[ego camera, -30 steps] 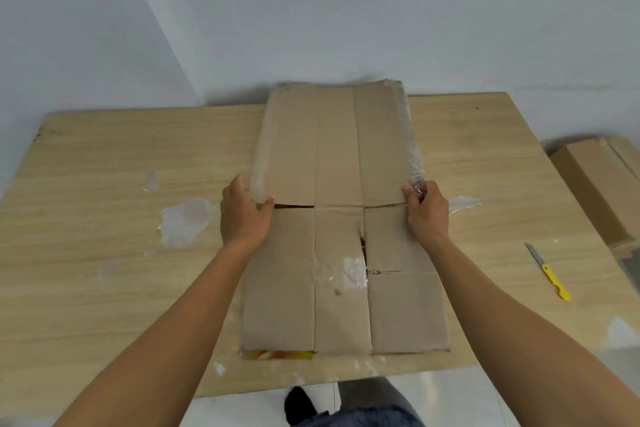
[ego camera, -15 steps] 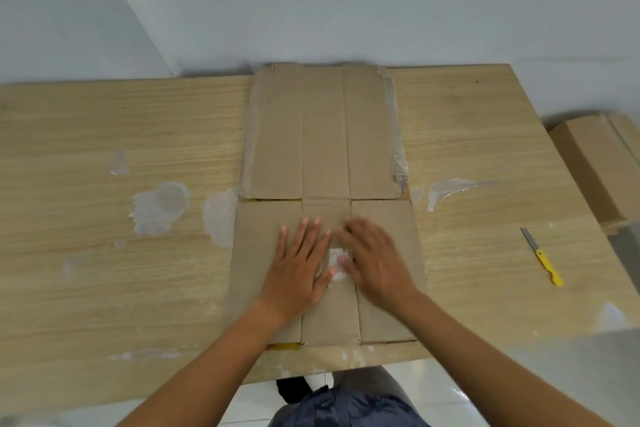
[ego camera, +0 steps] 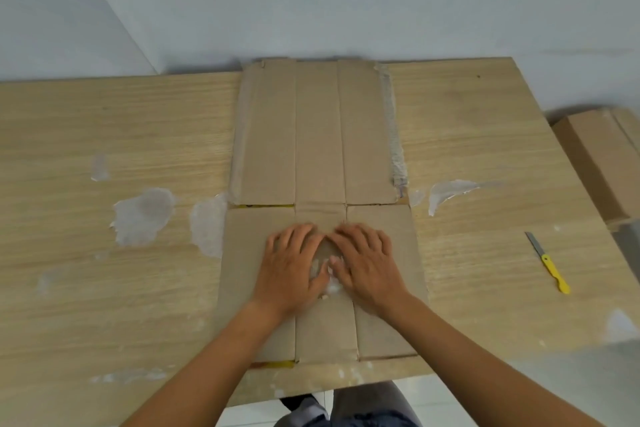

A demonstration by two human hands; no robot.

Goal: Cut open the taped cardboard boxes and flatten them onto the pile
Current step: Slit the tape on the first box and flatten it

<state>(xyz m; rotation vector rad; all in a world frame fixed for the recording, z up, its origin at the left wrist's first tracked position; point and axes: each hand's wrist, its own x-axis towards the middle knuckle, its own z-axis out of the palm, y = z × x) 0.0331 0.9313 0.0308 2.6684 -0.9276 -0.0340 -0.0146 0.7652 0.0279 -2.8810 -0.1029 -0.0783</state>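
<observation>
The near edge of the flattened card [ego camera: 325, 333] lies close to the near edge of the table [ego camera: 104, 288]. A pull toward the body could, I judge, slide it off, along with the yellow-printed sheet [ego camera: 277, 364] peeping out beneath its near left corner. The left hand [ego camera: 294, 267] and right hand [ego camera: 369, 265] lie side by side on the card's near half, palms down, fingers spread and nearly straight, pressing and gripping nothing. Lifted too soon, they may let the creased panels spring up, since the weight sits mostly on the middle strip. A crumpled tape patch [ego camera: 332, 284] shows between the thumbs and could stick to skin and drag the card along. Just beyond the fingertips runs the cross fold, and the far half stretches away from the hands toward the wall, unpressed, with a ragged tape strip [ego camera: 394, 149] down its right edge that might snag. So the card is directly under both palms, mid-table, reaching from near edge to far. The knife [ego camera: 549, 262] lies well apart on the right, grey blade out, a hazard for a careless reach. A box [ego camera: 602, 163] sits past the table's right edge.
</observation>
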